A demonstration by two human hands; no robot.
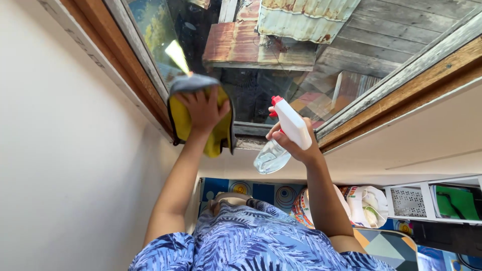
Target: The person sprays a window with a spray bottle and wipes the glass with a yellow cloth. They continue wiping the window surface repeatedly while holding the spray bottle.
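My left hand [203, 108] presses a yellow and grey cloth [187, 123] flat against the window glass [261, 90] near its lower left corner. My right hand [293, 143] grips a clear spray bottle [273, 153] with a white head and red nozzle, held close to the glass at the bottom of the pane, nozzle toward the window. Both arms reach forward from my blue leaf-patterned shirt.
A wooden window frame [401, 85] surrounds the pane, set in a white wall [65, 165]. Rusty corrugated roofs show outside. Below on the right sit a white shelf unit [427, 200], a white bag and colourful patterned floor tiles [391, 248].
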